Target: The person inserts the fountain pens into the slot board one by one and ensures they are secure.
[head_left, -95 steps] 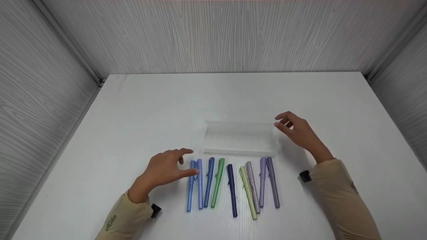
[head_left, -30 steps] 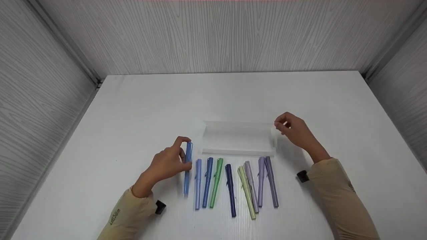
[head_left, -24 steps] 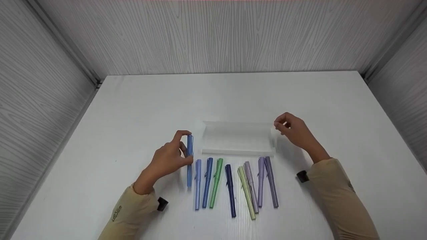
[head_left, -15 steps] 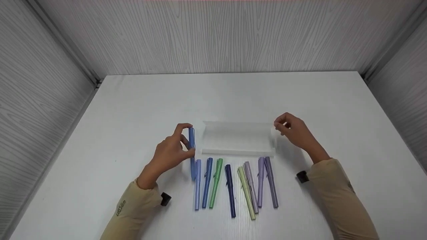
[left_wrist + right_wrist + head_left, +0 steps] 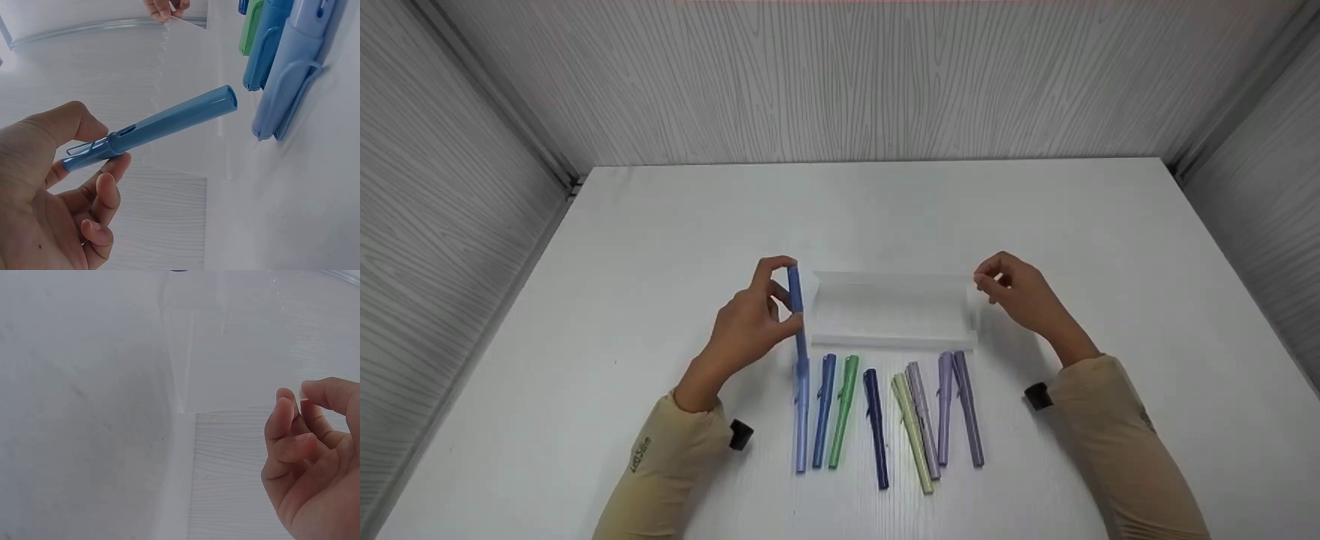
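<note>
Thumb and fingers of my left hand [image 5: 746, 319] grip a blue pen [image 5: 795, 289] near its upper end. In the left wrist view this pen [image 5: 174, 118] is tilted, its clip end by the fingers. The held pen is off the table, left of a translucent white plastic case [image 5: 892, 304] that lies opened up. My right hand [image 5: 1024, 292] pinches the case's far right corner between thumb and forefinger; the right wrist view shows the clear sheet [image 5: 242, 360] reaching to those fingertips. Below the left hand lies a periwinkle pen [image 5: 801, 427], its top overlapped by the held pen.
In front of the case lie a blue pen [image 5: 824, 412], a green pen [image 5: 844, 412], a navy pen [image 5: 877, 431], a yellow-green pen [image 5: 913, 431] and several purple ones, among them a dark purple pen [image 5: 969, 412]. Grey wood-grain panels [image 5: 870, 82] enclose the white table [image 5: 697, 217].
My left hand has taken the leftmost blue pen off the table and carried it away from me, up beside the case's left end. The right hand's fingertips have closed on the case corner and stayed there.
</note>
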Demonstrator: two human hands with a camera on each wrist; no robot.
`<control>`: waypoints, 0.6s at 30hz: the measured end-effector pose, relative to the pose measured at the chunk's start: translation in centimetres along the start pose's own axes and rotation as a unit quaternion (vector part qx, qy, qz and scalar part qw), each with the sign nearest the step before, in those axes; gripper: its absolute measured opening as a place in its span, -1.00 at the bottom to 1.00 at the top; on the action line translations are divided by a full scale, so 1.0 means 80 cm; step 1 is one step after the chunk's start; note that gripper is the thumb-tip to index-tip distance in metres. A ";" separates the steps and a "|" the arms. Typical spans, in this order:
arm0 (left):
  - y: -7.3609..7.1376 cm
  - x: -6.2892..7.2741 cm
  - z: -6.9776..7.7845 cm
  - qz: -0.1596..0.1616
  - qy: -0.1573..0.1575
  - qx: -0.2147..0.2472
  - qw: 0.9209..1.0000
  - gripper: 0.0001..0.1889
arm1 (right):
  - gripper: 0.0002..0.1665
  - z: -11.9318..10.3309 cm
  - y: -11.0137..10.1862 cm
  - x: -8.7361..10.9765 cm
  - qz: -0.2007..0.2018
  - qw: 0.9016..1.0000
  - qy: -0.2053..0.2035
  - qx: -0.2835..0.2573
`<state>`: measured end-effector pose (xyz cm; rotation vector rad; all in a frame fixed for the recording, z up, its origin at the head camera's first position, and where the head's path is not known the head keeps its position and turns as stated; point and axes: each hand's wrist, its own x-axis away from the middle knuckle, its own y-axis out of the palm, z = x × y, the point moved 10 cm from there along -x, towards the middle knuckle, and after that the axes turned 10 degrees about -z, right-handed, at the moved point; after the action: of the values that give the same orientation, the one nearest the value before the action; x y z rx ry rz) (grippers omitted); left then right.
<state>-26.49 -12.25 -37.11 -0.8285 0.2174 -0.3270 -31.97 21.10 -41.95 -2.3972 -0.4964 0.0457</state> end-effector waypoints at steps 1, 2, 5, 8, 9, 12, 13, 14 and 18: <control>-0.001 -0.001 0.002 0.003 0.003 0.000 1.000 -0.34 | -0.67 0.000 0.000 0.000 0.000 1.000 0.000 -0.001; -0.001 -0.003 0.003 0.006 0.003 0.001 1.000 -0.34 | -0.67 0.001 0.000 -0.001 0.001 1.000 0.001 0.000; -0.002 -0.009 0.006 0.012 -0.001 0.001 1.000 -0.34 | -0.69 0.001 0.000 -0.001 0.002 1.000 0.000 0.002; -0.003 -0.014 0.008 0.022 -0.003 -0.001 1.000 -0.33 | -0.69 0.000 0.000 -0.002 0.001 1.000 0.001 -0.001; -0.004 -0.015 0.008 0.028 -0.002 -0.002 1.000 -0.33 | -0.69 0.000 0.000 -0.002 0.001 1.000 0.001 -0.002; -0.008 -0.020 0.013 0.045 0.005 -0.003 0.999 -0.32 | -0.70 0.000 0.001 -0.002 0.002 1.000 0.001 -0.001; -0.009 -0.021 0.014 0.050 0.009 -0.003 0.999 -0.32 | -0.70 0.000 0.001 -0.002 0.002 1.000 0.001 0.000; -0.010 -0.022 0.015 0.054 0.012 -0.003 0.998 -0.31 | -0.69 0.000 0.001 -0.002 0.003 1.000 0.000 0.002; -0.010 -0.029 0.017 0.055 0.013 0.001 0.998 -0.31 | -0.67 0.001 0.000 -0.002 0.004 1.000 -0.002 0.006</control>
<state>-28.36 -10.99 -35.50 -0.8078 0.2854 -0.2336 -32.13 21.14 -42.02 -2.3871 -0.4863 0.0570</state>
